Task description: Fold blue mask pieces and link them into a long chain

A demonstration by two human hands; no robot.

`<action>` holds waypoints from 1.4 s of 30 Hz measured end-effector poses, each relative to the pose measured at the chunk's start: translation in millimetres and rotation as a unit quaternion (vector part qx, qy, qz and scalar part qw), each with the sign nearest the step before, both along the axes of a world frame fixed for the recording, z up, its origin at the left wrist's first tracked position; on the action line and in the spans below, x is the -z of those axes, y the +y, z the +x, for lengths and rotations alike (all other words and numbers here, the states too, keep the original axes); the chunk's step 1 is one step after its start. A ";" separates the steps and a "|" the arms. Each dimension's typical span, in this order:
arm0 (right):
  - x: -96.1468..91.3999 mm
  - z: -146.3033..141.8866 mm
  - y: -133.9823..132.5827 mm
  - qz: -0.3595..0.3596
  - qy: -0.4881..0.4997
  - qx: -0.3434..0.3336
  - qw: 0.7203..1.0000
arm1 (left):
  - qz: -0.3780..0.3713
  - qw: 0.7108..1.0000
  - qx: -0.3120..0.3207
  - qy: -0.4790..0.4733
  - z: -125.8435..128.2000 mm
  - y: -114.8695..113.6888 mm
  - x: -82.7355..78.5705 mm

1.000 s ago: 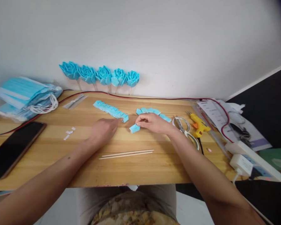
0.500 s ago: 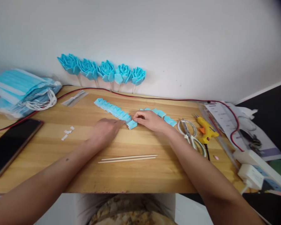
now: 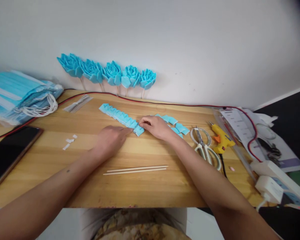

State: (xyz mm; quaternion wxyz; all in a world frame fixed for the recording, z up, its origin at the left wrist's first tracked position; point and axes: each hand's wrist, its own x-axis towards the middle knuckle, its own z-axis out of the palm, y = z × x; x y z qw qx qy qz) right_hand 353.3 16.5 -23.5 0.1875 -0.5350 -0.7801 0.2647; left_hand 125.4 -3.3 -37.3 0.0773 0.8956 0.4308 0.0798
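Note:
A row of overlapping folded blue fabric petals (image 3: 117,115) runs slantwise across the table. At its near right end lies one folded petal (image 3: 139,130), pinched along its upper edge by the thumb and finger of my right hand (image 3: 156,126). My left hand (image 3: 111,138) rests on the wood with its index finger stretched out to the row's lower edge; its other fingers are partly hidden. Behind and beside my right hand are several loose folded petals (image 3: 181,128), some covered by the hand.
Several blue fabric roses (image 3: 112,73) on sticks lean against the wall. Two wooden sticks (image 3: 136,170) lie in front. Scissors (image 3: 203,146), a tape roll, and a yellow glue gun (image 3: 222,138) sit right, near a power strip (image 3: 282,183). Left are face masks (image 3: 17,88) and a phone (image 3: 11,153).
My right hand has shifted slightly left with the petal, which now sits closer against the row's end. More loose petals show behind the hand. The left hand stays nearly still.

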 end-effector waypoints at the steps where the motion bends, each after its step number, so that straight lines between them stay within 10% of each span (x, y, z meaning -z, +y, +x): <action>1: -0.1 -1.1 -0.1 0.004 -0.007 0.002 1.000 | -0.001 1.000 -0.007 0.013 0.6 0.0 -0.4; 26: 4.6 -8.8 -6.6 0.030 -0.028 0.041 0.998 | -0.005 1.000 -0.026 -0.011 3.2 -4.1 0.5; 33: 10.7 2.3 -9.0 0.049 0.100 0.027 0.993 | 0.012 1.000 -0.028 0.002 4.4 -3.6 1.9; 42: 11.8 -4.0 -15.9 0.152 -0.089 -0.037 0.984 | 0.005 1.000 -0.027 -0.009 4.0 -2.9 2.4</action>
